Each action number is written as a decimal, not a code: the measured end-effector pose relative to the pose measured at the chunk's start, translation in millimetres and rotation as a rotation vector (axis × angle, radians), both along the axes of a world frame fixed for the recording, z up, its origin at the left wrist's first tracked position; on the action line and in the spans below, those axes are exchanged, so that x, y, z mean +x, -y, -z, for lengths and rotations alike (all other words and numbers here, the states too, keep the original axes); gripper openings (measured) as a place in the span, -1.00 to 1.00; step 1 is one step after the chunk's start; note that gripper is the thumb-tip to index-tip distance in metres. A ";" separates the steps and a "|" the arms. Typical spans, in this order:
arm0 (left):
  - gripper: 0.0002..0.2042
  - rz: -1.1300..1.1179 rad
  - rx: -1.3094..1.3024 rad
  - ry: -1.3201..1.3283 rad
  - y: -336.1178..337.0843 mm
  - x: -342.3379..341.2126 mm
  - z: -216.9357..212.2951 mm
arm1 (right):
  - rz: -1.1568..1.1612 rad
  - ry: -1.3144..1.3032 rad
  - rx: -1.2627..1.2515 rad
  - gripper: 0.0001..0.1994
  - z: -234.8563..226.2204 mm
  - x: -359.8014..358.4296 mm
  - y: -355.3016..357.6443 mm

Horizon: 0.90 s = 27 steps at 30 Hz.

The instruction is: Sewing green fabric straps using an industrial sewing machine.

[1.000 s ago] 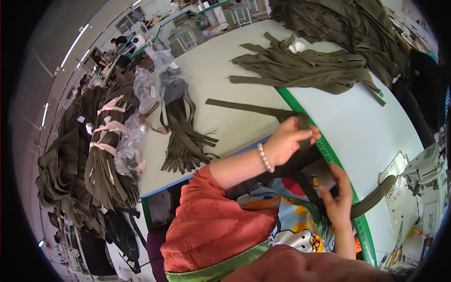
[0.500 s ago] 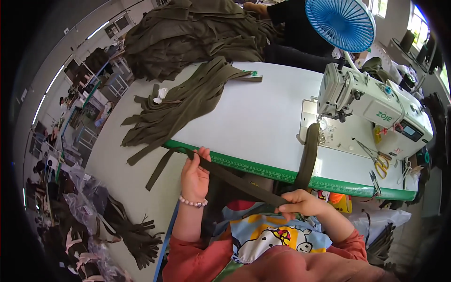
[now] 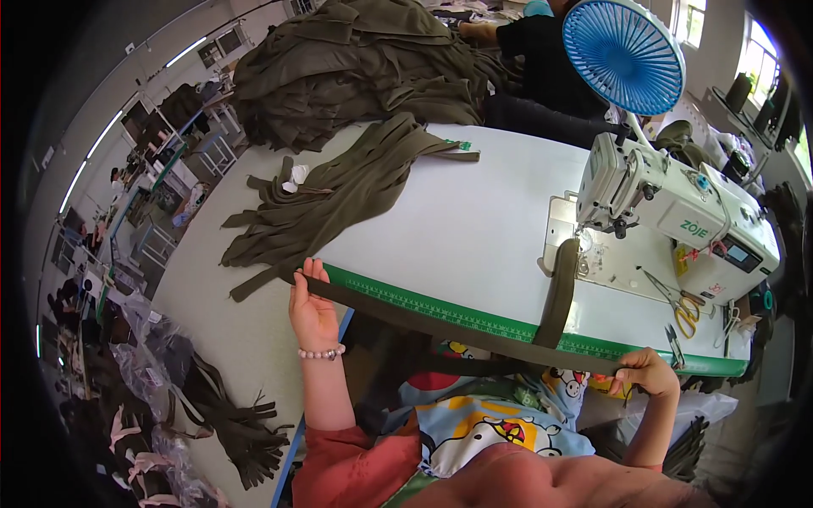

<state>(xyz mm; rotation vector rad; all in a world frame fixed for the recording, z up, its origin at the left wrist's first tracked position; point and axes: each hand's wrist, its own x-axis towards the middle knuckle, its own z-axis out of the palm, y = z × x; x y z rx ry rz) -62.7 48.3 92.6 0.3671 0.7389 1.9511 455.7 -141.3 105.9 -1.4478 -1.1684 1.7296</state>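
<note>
White table (image 3: 483, 220); strips (image 3: 356, 195), sewing machine (image 3: 669, 203), scissors (image 3: 676, 301)

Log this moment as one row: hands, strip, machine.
left hand: pinching olive strip, left | right hand: pinching it, right | strip: stretched along green ruler edge | sewing machine: olive fabric length at needle

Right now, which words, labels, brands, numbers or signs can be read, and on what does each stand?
Wording is not copied here, only placed.
Sewing machine: green lettering; small red mark, unreadable.
Its screen: too small to read.
Ruler edge: scale figures, too small to read.
Green tabletop mark: too small to read.
Olive strip: none visible.
</note>
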 end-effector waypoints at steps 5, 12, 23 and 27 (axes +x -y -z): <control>-0.76 -0.071 0.025 -0.004 -2.1 -16.1 4.8 | 0.150 0.122 0.055 -0.89 8.0 28.2 10.0; -0.82 -0.011 0.046 -0.379 26.7 5.2 7.0 | 0.491 0.245 0.316 -0.91 14.7 42.4 3.7; -0.45 1.070 0.401 -1.282 85.9 152.5 3.9 | -0.410 0.501 0.710 -0.82 -42.6 -128.4 -85.3; -0.63 1.131 0.273 -1.139 81.9 177.4 22.6 | -0.240 0.712 0.691 -0.82 -53.6 -144.4 -101.9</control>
